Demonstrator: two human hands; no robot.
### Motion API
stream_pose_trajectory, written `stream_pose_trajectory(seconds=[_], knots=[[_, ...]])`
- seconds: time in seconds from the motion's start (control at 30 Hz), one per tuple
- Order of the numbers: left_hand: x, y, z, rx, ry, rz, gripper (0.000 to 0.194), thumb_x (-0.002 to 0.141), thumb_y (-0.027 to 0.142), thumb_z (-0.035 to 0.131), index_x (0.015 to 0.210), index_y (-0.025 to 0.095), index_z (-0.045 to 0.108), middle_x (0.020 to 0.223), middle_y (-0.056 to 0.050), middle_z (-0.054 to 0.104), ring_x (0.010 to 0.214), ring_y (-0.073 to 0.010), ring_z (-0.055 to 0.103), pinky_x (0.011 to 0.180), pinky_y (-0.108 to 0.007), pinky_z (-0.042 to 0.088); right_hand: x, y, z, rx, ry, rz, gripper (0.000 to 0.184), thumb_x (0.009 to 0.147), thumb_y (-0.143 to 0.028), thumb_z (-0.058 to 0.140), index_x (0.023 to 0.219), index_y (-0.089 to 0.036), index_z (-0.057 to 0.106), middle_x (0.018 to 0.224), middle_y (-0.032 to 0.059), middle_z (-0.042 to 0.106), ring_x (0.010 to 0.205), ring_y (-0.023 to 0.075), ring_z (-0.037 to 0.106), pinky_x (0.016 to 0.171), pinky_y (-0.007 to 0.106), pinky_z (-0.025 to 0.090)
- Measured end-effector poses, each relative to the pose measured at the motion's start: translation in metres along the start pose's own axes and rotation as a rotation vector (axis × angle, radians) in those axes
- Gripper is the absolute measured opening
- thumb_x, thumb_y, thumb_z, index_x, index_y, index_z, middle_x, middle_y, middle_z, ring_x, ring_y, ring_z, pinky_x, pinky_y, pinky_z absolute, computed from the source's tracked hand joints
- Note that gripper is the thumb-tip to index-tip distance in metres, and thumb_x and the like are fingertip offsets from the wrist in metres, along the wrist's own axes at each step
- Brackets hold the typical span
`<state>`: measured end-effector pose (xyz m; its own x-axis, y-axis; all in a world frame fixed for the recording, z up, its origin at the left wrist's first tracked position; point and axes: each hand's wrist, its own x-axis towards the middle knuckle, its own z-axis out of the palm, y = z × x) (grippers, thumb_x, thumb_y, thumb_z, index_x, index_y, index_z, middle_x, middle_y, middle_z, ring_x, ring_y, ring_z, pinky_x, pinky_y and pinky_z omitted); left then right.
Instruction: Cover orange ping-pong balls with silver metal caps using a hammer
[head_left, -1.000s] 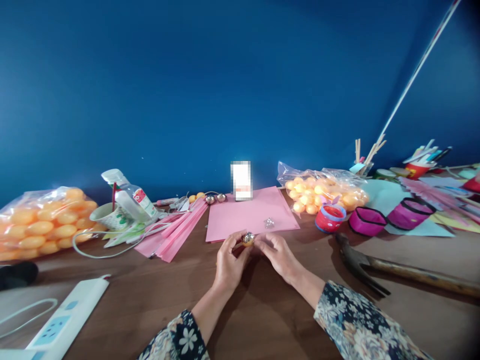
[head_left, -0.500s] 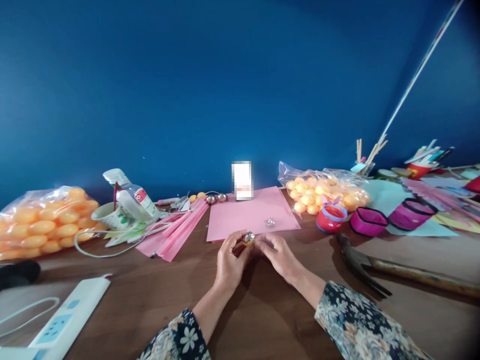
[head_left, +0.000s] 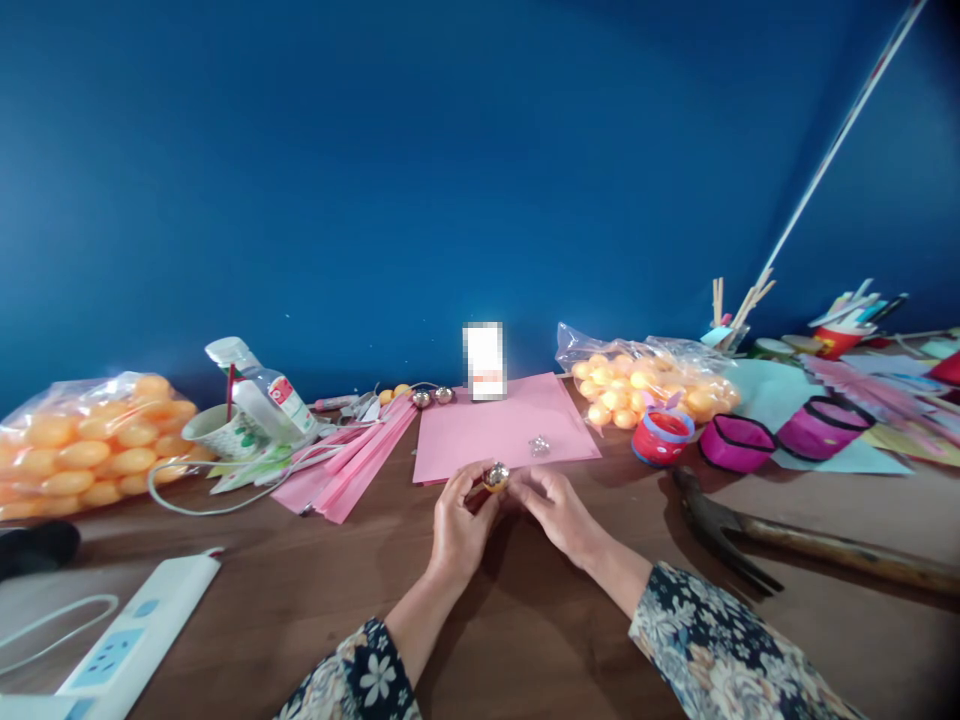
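Observation:
My left hand (head_left: 459, 520) grips a small shiny metallic ball (head_left: 496, 476) between thumb and fingers, just in front of the pink paper. The ball's underside looks yellow-orange. Beside it, my right hand (head_left: 559, 510) has its fingers drawn together, their tips close to the ball's right side. Whether those tips touch the ball or pinch something tiny cannot be made out. On the pink paper sheets (head_left: 487, 430) beyond my hands lies a small clear, glittery piece (head_left: 538, 446). Two more shiny balls (head_left: 433, 397) sit at the paper's far left corner.
A claw hammer (head_left: 750, 535) lies to the right, below magenta fabric rings (head_left: 739, 443) and a red cup (head_left: 663, 436). Bags of orange balls (head_left: 82, 450) stand at both sides. Pink strips (head_left: 349, 465), a tilted bottle (head_left: 262, 390) and a power strip (head_left: 127, 640) are at left.
The ball in my left hand has shifted or turned very slightly. Both hands stay in nearly the same place.

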<state>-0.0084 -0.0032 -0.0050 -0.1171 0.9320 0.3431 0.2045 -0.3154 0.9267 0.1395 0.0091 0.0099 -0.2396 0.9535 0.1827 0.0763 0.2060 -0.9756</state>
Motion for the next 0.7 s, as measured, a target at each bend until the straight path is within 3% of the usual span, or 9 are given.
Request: stream_pose_trajectory(seconds=[0.7], knots=[[-0.0007,-0.0032,0.0004,-0.018,-0.019,-0.020,0.032,0.072,0.017,0.062,0.104,0.019,0.061,0.109,-0.008,0.061,0.101,-0.0203,0.059,0.091,-0.035,0.046,0.0005,0.0017,-0.0013,-0.030,-0.051,-0.016,0.024,0.084,-0.036,0.052,0.084,-0.015,0.063,0.083,0.0041,0.066,0.080,0.0183,0.059,0.077,0.029,0.045]])
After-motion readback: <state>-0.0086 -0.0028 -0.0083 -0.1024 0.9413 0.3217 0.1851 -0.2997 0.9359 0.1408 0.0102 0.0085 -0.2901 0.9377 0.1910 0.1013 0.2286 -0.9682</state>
